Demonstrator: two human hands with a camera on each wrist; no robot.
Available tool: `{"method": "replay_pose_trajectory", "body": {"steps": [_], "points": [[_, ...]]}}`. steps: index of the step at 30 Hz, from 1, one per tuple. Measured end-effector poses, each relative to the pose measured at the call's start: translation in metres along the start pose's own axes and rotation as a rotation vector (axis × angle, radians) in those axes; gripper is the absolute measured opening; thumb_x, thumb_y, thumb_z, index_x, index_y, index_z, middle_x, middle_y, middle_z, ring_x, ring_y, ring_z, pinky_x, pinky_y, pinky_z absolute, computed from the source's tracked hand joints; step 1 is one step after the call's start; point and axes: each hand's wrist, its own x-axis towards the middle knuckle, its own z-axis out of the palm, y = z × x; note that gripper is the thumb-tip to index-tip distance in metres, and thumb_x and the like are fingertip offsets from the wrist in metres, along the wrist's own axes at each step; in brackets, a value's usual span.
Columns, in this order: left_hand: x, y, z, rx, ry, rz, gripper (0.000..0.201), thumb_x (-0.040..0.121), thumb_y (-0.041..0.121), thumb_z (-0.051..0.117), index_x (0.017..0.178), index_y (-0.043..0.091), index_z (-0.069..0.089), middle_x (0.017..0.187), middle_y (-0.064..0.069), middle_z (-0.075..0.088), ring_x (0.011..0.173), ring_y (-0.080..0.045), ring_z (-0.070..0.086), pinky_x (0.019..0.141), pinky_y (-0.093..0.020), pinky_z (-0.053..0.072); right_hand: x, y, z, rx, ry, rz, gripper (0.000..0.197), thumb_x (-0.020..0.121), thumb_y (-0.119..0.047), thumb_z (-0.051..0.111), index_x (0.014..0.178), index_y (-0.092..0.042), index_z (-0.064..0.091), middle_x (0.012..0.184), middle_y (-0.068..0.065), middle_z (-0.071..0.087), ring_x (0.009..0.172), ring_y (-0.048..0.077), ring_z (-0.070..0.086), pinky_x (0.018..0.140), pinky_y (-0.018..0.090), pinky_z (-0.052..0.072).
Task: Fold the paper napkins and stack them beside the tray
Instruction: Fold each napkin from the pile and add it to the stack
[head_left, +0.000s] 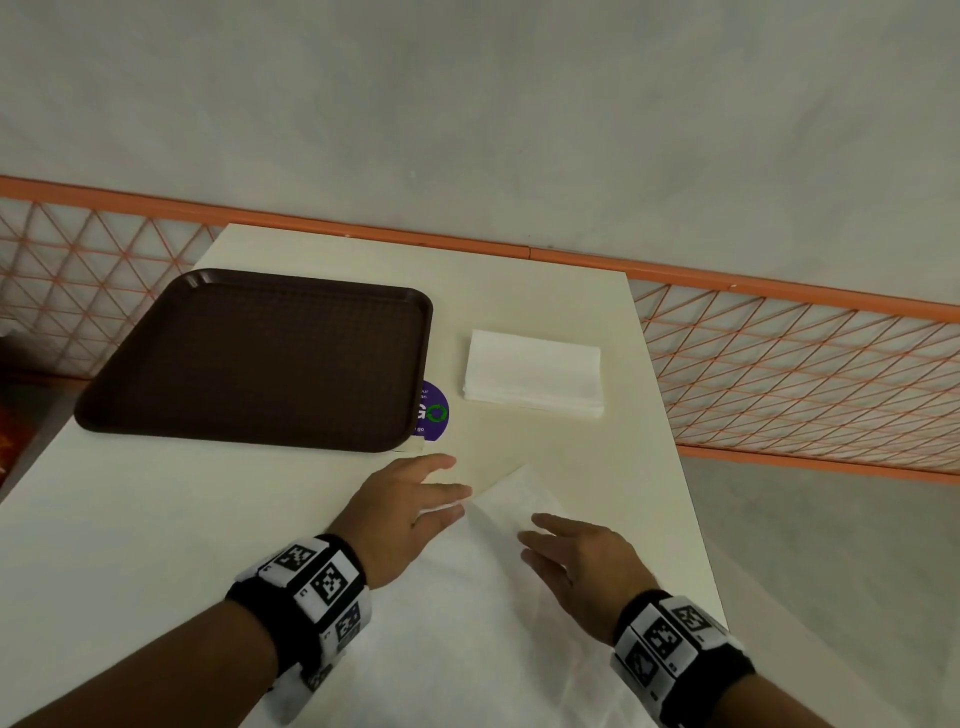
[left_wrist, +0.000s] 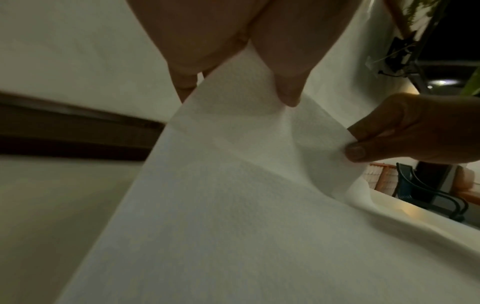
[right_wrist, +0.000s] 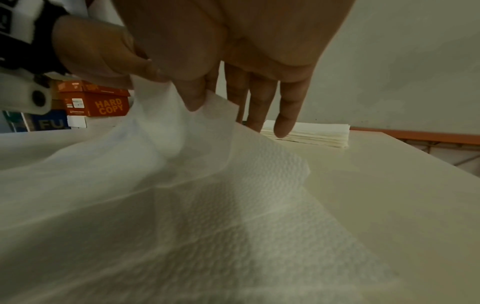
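Head view: two hands, both on one open napkin (head_left: 467, 597) at the near edge of the table (head_left: 156, 519). Left hand (head_left: 410, 512) pinches the napkin's far-left edge between thumb and fingers; right hand (head_left: 582, 564) sits on the napkin's right part, grip hidden from this angle. One brown tray (head_left: 260, 358) at far left of the table. One stack of folded napkins (head_left: 534, 373) lies just right of the tray, not touching it. One purple round sticker (head_left: 434, 410) pokes out from under the tray's right edge, showing "GO" and small "go". One marker wristband on each wrist, two total.

Left wrist view: left hand (left_wrist: 233, 41) holds the napkin (left_wrist: 221, 205) with thumb on top. Right hand (left_wrist: 415, 131) pinches the raised edge between thumb and finger. Tray (left_wrist: 72, 131) shows as a dark band at left. Picture is blurry.

Right wrist view: right hand (right_wrist: 233, 51) pinches the napkin (right_wrist: 207, 205) with thumb and forefinger, the other three fingers straight. Left hand (right_wrist: 98, 53) grips the same raised edge. Stack (right_wrist: 311, 135) sits behind the fingers. Orange box (right_wrist: 98, 100) reads "HARD COPY"; blue box (right_wrist: 49, 123) under it reads "FU", rest hidden.
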Motion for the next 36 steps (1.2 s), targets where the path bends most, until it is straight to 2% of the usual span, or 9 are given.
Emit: {"method": "replay_pose_trajectory", "body": {"steps": [2, 5, 9, 13, 16, 21, 24, 30, 36], "points": [[0.002, 0.002, -0.001, 0.078, -0.028, 0.086, 0.068, 0.081, 0.072, 0.026, 0.126, 0.035, 0.061, 0.146, 0.014, 0.041, 0.134, -0.008, 0.034, 0.111, -0.025, 0.022, -0.005, -0.003, 0.000, -0.050, 0.009, -0.013, 0.067, 0.092, -0.066, 0.013, 0.116, -0.036, 0.069, 0.127, -0.008, 0.065, 0.106, 0.019, 0.067, 0.086, 0.032, 0.056], [0.002, 0.009, -0.002, 0.156, -0.129, 0.098, 0.045, 0.091, 0.058, 0.041, 0.124, 0.035, 0.062, 0.147, 0.014, 0.039, 0.139, -0.007, 0.026, 0.118, -0.034, 0.016, -0.006, -0.011, -0.010, -0.123, 0.069, -0.094, 0.065, 0.100, -0.053, 0.011, 0.100, -0.037, 0.074, 0.107, -0.009, 0.073, 0.083, 0.015, 0.072, 0.068, 0.026, 0.058], [0.001, 0.024, -0.004, 0.132, -0.175, 0.046, 0.029, 0.093, 0.043, 0.056, 0.116, 0.030, 0.067, 0.140, 0.017, 0.047, 0.132, -0.002, 0.036, 0.116, -0.032, 0.020, -0.005, -0.024, -0.024, -0.042, 0.145, -0.211, 0.044, 0.098, -0.050, 0.035, 0.101, -0.032, 0.074, 0.109, -0.010, 0.072, 0.094, 0.009, 0.068, 0.078, 0.022, 0.055], [-0.004, 0.029, -0.014, -0.297, -0.123, -0.156, 0.015, 0.086, 0.031, 0.069, 0.096, 0.021, 0.074, 0.101, 0.009, 0.071, 0.097, -0.008, 0.065, 0.093, -0.035, 0.051, 0.008, -0.029, -0.047, 0.607, 0.196, 0.140, 0.013, 0.093, -0.025, 0.063, 0.087, -0.021, 0.074, 0.083, -0.013, 0.072, 0.079, -0.004, 0.062, 0.074, 0.011, 0.046], [-0.007, 0.030, -0.025, -0.618, -0.105, -0.309, 0.011, 0.086, 0.023, 0.070, 0.089, 0.013, 0.074, 0.089, -0.010, 0.074, 0.083, -0.022, 0.070, 0.084, -0.043, 0.054, 0.017, -0.025, -0.057, 0.929, 0.261, 0.351, 0.015, 0.091, -0.019, 0.064, 0.079, -0.015, 0.072, 0.072, -0.007, 0.069, 0.068, 0.008, 0.060, 0.068, 0.023, 0.048], [-0.006, 0.032, -0.028, -0.938, 0.094, -0.431, 0.016, 0.089, 0.018, 0.064, 0.096, 0.007, 0.073, 0.095, -0.016, 0.074, 0.089, -0.033, 0.070, 0.084, -0.045, 0.054, 0.013, -0.027, -0.051, 1.322, 0.110, 0.549, 0.019, 0.090, -0.023, 0.066, 0.104, -0.012, 0.069, 0.096, 0.012, 0.074, 0.086, 0.034, 0.071, 0.075, 0.048, 0.058], [-0.003, 0.028, -0.027, -0.956, 0.166, -0.461, 0.016, 0.091, 0.020, 0.063, 0.097, 0.009, 0.073, 0.094, -0.013, 0.075, 0.088, -0.031, 0.071, 0.084, -0.043, 0.057, 0.007, -0.030, -0.044, 1.325, 0.026, 0.536, 0.019, 0.092, -0.016, 0.062, 0.105, -0.004, 0.070, 0.099, 0.019, 0.073, 0.090, 0.036, 0.070, 0.076, 0.047, 0.059], [-0.001, 0.010, -0.023, -0.583, 0.180, -0.490, 0.034, 0.092, 0.042, 0.057, 0.087, 0.012, 0.072, 0.079, 0.003, 0.072, 0.076, -0.016, 0.068, 0.073, -0.029, 0.052, 0.007, -0.025, -0.039, 1.269, 0.147, 0.547, 0.024, 0.094, -0.021, 0.060, 0.084, 0.000, 0.067, 0.080, 0.011, 0.068, 0.072, 0.024, 0.065, 0.066, 0.033, 0.053], [-0.003, 0.016, -0.025, -0.680, 0.225, -0.459, 0.020, 0.090, 0.036, 0.062, 0.093, 0.019, 0.073, 0.087, -0.001, 0.075, 0.087, -0.018, 0.071, 0.089, -0.039, 0.054, 0.009, -0.023, -0.036, 1.218, 0.245, 0.561, 0.024, 0.095, -0.019, 0.060, 0.088, 0.004, 0.068, 0.083, 0.018, 0.069, 0.074, 0.025, 0.062, 0.068, 0.038, 0.052]]}}
